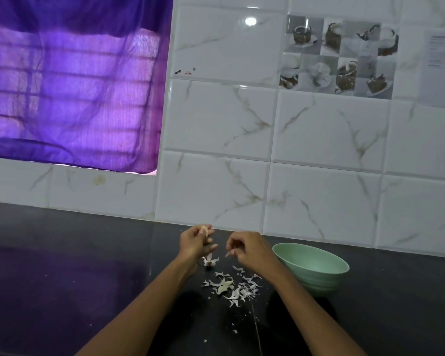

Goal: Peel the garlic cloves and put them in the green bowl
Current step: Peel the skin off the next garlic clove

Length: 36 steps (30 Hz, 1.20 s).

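My left hand [194, 242] holds a pale garlic clove [204, 229] between fingers and thumb, lifted above the black counter [62, 278]. My right hand [247, 249] is a little to its right, fingers curled, pinching a small strip of skin [228, 253]. Below the left hand stands the stripped garlic head stem [209, 262]. A scatter of white garlic skins with a clove [222, 288] among them lies on the counter between my forearms. The green bowl [312, 268] stands just right of my right hand; its inside is not visible from here.
A white marble-pattern tiled wall [267, 150] rises right behind the counter. A purple curtain [70, 80] covers a window at the upper left. Small peel bits [234, 331] dot the counter near the front.
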Each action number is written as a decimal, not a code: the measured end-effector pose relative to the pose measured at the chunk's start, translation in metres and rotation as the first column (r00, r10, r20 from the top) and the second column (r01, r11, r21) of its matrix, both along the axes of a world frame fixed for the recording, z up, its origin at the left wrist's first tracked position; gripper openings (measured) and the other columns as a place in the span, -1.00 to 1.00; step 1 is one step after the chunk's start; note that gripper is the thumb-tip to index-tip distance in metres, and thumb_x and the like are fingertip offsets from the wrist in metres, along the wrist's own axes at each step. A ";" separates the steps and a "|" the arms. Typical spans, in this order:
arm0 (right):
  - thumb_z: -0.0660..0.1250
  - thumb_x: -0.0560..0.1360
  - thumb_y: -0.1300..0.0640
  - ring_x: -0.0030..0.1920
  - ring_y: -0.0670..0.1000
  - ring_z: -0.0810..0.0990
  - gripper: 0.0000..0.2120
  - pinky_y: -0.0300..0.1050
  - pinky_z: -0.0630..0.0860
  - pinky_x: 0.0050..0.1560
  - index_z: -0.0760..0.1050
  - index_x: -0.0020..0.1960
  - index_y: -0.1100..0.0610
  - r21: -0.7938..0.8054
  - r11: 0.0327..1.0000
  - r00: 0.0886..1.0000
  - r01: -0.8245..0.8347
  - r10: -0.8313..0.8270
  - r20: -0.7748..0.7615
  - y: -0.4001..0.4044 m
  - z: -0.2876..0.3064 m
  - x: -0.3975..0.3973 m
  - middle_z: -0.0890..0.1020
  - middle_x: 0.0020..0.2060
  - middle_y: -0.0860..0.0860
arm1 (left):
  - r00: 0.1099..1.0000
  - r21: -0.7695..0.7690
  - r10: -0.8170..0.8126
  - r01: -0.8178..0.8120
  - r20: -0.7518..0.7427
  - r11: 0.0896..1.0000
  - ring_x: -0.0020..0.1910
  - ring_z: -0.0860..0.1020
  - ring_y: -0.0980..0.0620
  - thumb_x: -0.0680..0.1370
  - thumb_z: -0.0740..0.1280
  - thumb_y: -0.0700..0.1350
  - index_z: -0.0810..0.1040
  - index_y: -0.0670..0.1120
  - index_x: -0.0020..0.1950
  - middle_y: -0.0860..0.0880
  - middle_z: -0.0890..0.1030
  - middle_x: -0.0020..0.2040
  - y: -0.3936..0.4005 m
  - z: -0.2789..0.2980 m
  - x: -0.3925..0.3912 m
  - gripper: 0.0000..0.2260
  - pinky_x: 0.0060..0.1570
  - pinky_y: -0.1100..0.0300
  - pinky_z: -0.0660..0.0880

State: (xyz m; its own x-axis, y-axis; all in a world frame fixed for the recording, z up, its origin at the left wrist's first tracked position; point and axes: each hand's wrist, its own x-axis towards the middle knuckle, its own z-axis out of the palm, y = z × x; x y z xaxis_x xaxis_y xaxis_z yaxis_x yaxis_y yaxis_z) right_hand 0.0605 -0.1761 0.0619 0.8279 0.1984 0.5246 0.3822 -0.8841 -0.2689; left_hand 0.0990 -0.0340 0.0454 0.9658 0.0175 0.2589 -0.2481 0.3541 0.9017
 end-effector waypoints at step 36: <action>0.42 0.36 0.18 -0.37 -0.02 0.57 -0.77 0.04 0.62 -0.17 0.52 -0.44 0.00 0.445 0.885 0.990 0.140 -0.123 -0.067 0.000 -0.001 -0.002 0.58 -0.48 -0.06 | 0.969 0.382 0.002 -0.099 0.245 0.919 -0.42 0.62 0.13 0.29 0.53 -0.36 0.62 -0.32 -0.14 -0.12 0.64 -0.32 -0.005 -0.008 -0.013 -0.80 -0.38 0.33 0.55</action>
